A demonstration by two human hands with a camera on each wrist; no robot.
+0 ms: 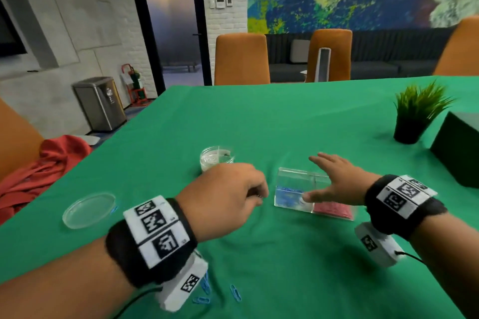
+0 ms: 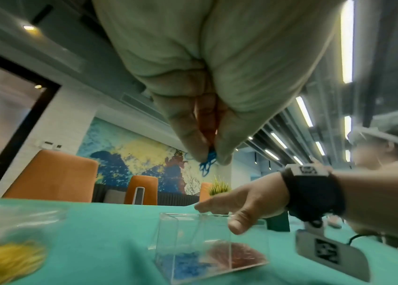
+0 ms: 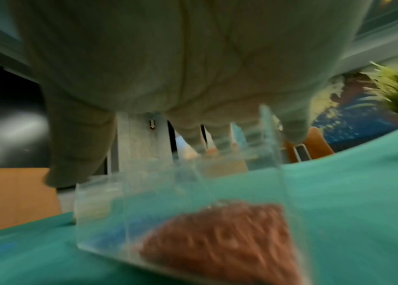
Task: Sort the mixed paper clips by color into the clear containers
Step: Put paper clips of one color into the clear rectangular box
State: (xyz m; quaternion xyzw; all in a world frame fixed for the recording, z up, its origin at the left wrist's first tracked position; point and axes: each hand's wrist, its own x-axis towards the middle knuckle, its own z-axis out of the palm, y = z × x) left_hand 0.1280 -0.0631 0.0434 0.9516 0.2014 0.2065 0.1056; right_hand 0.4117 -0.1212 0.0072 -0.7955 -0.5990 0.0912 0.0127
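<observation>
Just left of the clear two-part box on the green cloth, the left hand hangs with its fingertips pinched shut on a small bunch of blue paper clips, which dangle in a tangle below the pinch. The right hand reaches over the box from its right side, fingers straight and spread, holding nothing; its thumb sits at the box's near wall, though whether it actually touches is hard to tell.

Inside the box, blue clips fill the left compartment and red clips the right one. A few loose blue clips lie on the cloth well nearer the person than the box.

These clips look light, thin and springy, and they probably hook into one another, so a fingertip pinch across the wire loops seems the best hold. The box looks stiff, smooth and likely to slide on the cloth; steadying it by its upper walls seems wise.
</observation>
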